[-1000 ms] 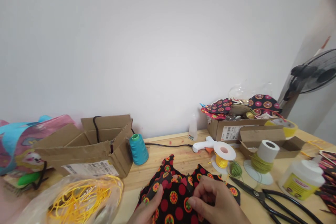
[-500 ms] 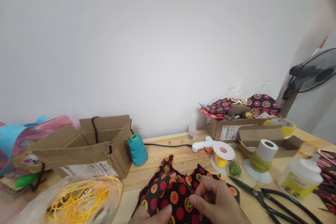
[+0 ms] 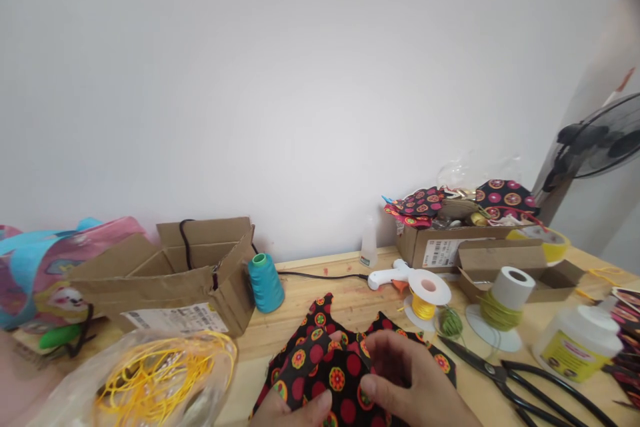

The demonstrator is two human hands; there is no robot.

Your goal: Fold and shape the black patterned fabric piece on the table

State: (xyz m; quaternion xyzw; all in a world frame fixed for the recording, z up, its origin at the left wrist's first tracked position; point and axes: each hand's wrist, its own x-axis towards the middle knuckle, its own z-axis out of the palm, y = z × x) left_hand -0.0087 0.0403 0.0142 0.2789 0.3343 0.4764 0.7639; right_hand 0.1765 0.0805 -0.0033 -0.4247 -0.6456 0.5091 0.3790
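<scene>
A black fabric piece [image 3: 320, 360] printed with red dots and orange-green circles lies bunched on the wooden table [image 3: 350, 303] at the bottom centre. My left hand [image 3: 295, 410] grips its near edge from below, thumb on top. My right hand [image 3: 407, 380] pinches the folded cloth near its middle, fingers curled over it. Both wrists are cut off by the frame's lower edge.
Black scissors [image 3: 505, 373] lie right of the cloth, beside a glue bottle [image 3: 575, 340], yellow [image 3: 425, 297] and green thread spools [image 3: 503, 303], and a white glue gun [image 3: 390, 275]. A teal spool [image 3: 265, 282], open cardboard boxes [image 3: 170, 280], and a bag of yellow cord [image 3: 155, 373] sit left.
My left hand slid lower along the cloth's near edge and my right hand's fingers shifted slightly on the fold; the fabric bunched a bit more.
</scene>
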